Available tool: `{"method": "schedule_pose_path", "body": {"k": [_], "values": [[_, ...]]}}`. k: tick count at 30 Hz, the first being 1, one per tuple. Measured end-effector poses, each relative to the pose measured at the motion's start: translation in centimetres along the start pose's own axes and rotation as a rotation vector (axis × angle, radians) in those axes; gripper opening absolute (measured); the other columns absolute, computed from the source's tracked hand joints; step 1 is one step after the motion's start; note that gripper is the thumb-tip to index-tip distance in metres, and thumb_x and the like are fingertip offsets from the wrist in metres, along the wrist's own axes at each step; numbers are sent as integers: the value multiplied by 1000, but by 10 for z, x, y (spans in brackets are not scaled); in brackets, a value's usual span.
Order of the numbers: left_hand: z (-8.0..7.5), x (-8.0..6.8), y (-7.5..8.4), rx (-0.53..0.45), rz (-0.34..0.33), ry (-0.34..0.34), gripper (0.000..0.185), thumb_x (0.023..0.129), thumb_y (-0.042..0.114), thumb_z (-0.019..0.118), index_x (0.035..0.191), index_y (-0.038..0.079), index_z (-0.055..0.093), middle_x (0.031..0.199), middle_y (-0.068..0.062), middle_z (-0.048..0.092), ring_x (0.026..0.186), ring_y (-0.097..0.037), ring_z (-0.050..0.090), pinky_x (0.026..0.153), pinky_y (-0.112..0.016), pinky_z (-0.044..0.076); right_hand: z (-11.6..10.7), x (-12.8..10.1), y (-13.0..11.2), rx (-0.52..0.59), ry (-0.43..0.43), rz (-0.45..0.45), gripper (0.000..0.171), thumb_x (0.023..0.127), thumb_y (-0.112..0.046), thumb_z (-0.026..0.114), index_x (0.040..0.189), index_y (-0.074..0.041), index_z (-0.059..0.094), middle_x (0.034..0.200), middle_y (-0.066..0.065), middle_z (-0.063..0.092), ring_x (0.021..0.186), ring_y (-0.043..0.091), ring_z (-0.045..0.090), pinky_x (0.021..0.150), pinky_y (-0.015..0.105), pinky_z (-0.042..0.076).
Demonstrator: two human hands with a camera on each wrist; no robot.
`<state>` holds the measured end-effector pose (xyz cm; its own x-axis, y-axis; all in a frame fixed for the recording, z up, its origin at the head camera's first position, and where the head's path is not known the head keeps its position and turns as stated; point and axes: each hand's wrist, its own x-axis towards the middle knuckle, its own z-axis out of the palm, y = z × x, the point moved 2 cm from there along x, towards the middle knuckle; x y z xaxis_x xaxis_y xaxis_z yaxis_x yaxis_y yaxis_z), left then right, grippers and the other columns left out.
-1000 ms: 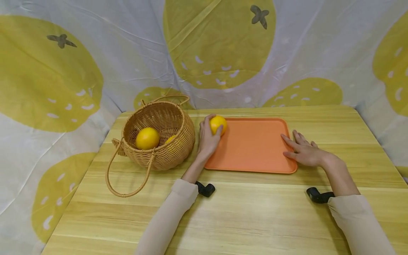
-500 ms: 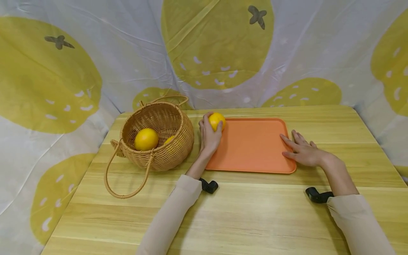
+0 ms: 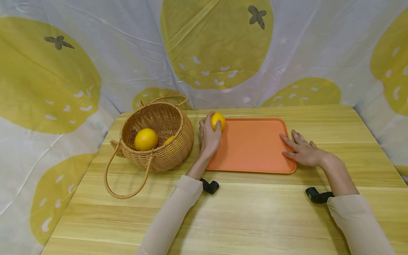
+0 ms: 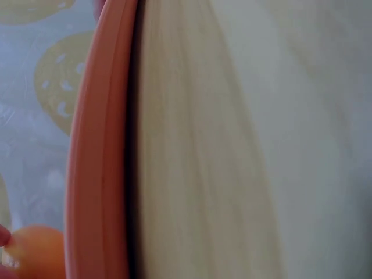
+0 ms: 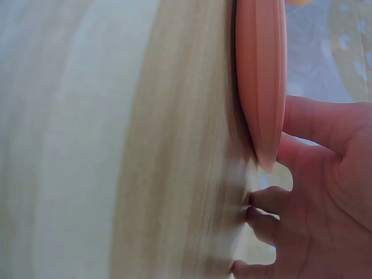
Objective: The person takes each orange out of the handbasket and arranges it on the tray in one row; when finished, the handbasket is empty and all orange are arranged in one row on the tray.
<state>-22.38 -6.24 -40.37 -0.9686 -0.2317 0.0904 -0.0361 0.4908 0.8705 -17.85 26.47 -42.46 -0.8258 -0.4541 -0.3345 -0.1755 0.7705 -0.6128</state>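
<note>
My left hand (image 3: 209,136) grips a yellow-orange fruit (image 3: 217,120) at the far left corner of the orange tray (image 3: 251,148). The left wrist view shows the tray's rim (image 4: 99,151) and a bit of that fruit (image 4: 38,250). My right hand (image 3: 301,150) lies flat with straight fingers on the tray's right edge; in the right wrist view its fingers (image 5: 308,131) touch the tray rim (image 5: 261,81). A wicker basket (image 3: 157,134) left of the tray holds an orange fruit (image 3: 146,139) and another (image 3: 170,139) mostly hidden.
The wooden table (image 3: 229,212) is backed by a white cloth with yellow fruit prints (image 3: 216,42). The basket's loose handle (image 3: 122,177) lies on the table toward me. Black wrist camera mounts (image 3: 210,186) sit under each sleeve.
My left hand with the fruit has shifted slightly toward the tray's far left corner. The right hand has stayed put.
</note>
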Motion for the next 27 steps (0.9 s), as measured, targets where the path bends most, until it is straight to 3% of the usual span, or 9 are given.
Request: {"method": "schedule_pose_path", "body": {"k": [11,19,27], "values": [[8,1,-2,-113,5,61,43,107,18,55,150,10,49,152,-22,39,135,-40,42,111,-54,43,-1,-1,-3,0,-4,1,83,106,-49,51,168,-19,5,166,33,-21,152,53,-23,109,82,-15],[5,1,-3,-102,11,44,44,107,19,55,151,12,48,152,-23,40,135,-39,43,112,-53,42,-6,-4,-15,-34,-36,41,79,109,-40,50,167,-9,6,166,34,-21,153,54,-21,111,81,-13],[4,0,-1,-86,-3,36,44,108,20,55,151,16,47,153,-22,40,135,-39,43,113,-53,41,-4,-3,-9,-28,-21,35,80,108,-44,51,168,-14,6,166,33,-21,154,52,-21,111,80,-14]]}}
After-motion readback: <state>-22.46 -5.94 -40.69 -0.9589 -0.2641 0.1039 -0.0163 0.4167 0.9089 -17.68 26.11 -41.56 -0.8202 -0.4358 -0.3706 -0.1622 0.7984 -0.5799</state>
